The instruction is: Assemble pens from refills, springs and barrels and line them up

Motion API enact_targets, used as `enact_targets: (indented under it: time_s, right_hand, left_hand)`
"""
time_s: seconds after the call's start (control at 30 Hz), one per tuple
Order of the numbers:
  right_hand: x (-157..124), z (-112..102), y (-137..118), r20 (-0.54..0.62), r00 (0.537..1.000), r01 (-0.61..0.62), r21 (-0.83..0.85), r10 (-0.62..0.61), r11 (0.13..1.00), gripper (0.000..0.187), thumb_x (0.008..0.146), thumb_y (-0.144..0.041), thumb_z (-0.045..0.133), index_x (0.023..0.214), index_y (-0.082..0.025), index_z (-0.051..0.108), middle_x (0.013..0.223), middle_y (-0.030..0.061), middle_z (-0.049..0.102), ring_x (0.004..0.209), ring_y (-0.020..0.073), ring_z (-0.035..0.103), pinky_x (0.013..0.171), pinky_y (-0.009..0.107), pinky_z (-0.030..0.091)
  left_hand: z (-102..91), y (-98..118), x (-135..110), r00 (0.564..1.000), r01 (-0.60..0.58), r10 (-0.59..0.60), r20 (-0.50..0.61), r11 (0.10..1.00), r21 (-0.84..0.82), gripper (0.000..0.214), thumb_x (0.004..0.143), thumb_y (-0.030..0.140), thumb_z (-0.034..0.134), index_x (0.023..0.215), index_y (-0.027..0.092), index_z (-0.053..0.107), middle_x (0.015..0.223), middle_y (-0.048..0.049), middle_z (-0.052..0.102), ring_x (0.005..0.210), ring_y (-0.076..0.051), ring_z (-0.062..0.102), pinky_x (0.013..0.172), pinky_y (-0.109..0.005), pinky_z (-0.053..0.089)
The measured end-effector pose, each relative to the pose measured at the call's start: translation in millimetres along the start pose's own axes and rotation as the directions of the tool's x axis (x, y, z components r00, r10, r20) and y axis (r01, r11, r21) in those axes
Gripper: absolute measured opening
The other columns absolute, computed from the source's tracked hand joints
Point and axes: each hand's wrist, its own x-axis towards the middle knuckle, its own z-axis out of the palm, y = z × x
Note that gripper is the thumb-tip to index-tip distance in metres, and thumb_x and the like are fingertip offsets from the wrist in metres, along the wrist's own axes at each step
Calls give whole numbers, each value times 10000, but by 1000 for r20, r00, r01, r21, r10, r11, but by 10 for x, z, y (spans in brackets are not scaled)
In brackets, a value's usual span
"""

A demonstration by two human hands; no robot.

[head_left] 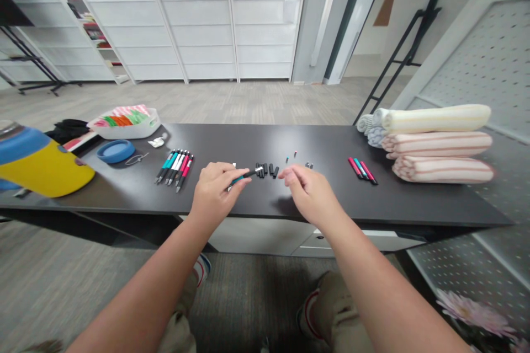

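My left hand (215, 188) is closed around a pen (248, 174) with a teal part and a black section, its silver end pointing right. My right hand (309, 190) hovers just right of it with curled fingers and the thumb against them; whatever is between them is too small to make out. Several short black pieces (271, 169) like pen grips or caps lie on the table between the hands. Beyond my right hand are tiny coloured bits (295, 153). A row of assembled pens (174, 167) in teal, white and pink lies to the left. Pink and teal barrels (362, 170) lie to the right.
Rolled towels (441, 146) are stacked at the right end of the dark table (232, 135). At the left stand a white basket (124, 131) of colourful packets, a blue round lid (116, 151) and a yellow-and-blue container (41, 162). A crumpled white scrap (157, 142) lies near the basket.
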Motion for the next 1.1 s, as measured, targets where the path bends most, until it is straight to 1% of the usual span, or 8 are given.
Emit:
enact_targets:
  time_s: [0.07, 0.13, 0.2, 0.23, 0.33, 0.53, 0.8, 1.1]
  right_hand:
    - [75, -90, 103, -129, 991, -36, -148, 17, 988, 389, 1104, -436, 413, 960, -228, 708, 920, 71, 740, 856, 235, 660, 779, 346, 446]
    - [165, -139, 210, -183, 982, -20, -314, -40, 949, 311, 1071, -368, 478, 960, -209, 721, 976, 112, 748, 938, 276, 646, 871, 393, 439]
    - [243, -126, 290, -185, 980, -18, -420, -66, 908, 259, 1041, -339, 526, 1029, -201, 745, 1063, 137, 754, 1032, 314, 617, 934, 437, 425]
    - [271, -96, 315, -179, 981, -21, -453, -68, 891, 253, 1030, -338, 544, 1080, -204, 753, 1118, 143, 753, 1084, 334, 597, 945, 456, 421]
    - [308, 46, 343, -134, 988, -8, -512, -71, 859, 272, 1012, -322, 573, 1196, -234, 754, 1274, 140, 732, 1223, 373, 537, 990, 518, 399]
    - [298, 246, 389, -95, 993, 7, -563, -74, 826, 302, 1006, -244, 565, 1240, -258, 755, 1333, 112, 729, 1337, 383, 497, 1166, 671, 202]
    - [302, 278, 414, -69, 996, 10, -553, -57, 833, 259, 1001, -253, 578, 1147, -278, 790, 1269, 101, 755, 1350, 398, 492, 1144, 830, 19]
    - [326, 286, 429, -63, 998, -23, -518, -11, 855, 233, 1004, -255, 574, 1057, -279, 799, 1185, 79, 786, 1296, 358, 531, 1146, 838, 26]
  left_hand:
    - [47, -10, 19, 975, 205, -220, -38, 947, -246, 214, 983, 386, 696, 1081, 224, 797, 961, -61, 740, 872, -187, 650, 799, -333, 499]
    - [117, -38, 37, 883, 399, -469, 6, 744, -536, 295, 982, 447, 689, 1129, 210, 785, 884, -42, 719, 756, -144, 627, 692, -274, 490]
    - [182, -73, 61, 789, 434, -613, 52, 495, -753, 336, 922, 486, 756, 1081, 191, 783, 828, -23, 692, 684, -109, 595, 635, -232, 472]
    - [204, -88, 75, 764, 420, -641, 73, 408, -810, 349, 883, 487, 798, 1046, 178, 781, 814, -17, 681, 674, -99, 587, 633, -220, 475]
    - [216, -116, 116, 726, 383, -680, 102, 277, -881, 386, 799, 467, 880, 984, 148, 767, 771, -4, 656, 670, -87, 587, 665, -211, 502]
    - [187, -119, 122, 717, 400, -681, 149, 226, -888, 396, 784, 461, 896, 974, 140, 760, 756, 1, 648, 662, -82, 588, 653, -205, 513]
    - [201, -112, 118, 712, 422, -678, 183, 204, -883, 365, 780, 446, 891, 953, 152, 763, 808, -15, 688, 674, -85, 606, 630, -205, 502]
    - [208, -114, 125, 695, 410, -694, 188, 168, -897, 376, 731, 422, 932, 929, 137, 789, 811, -23, 695, 676, -74, 586, 636, -181, 479]
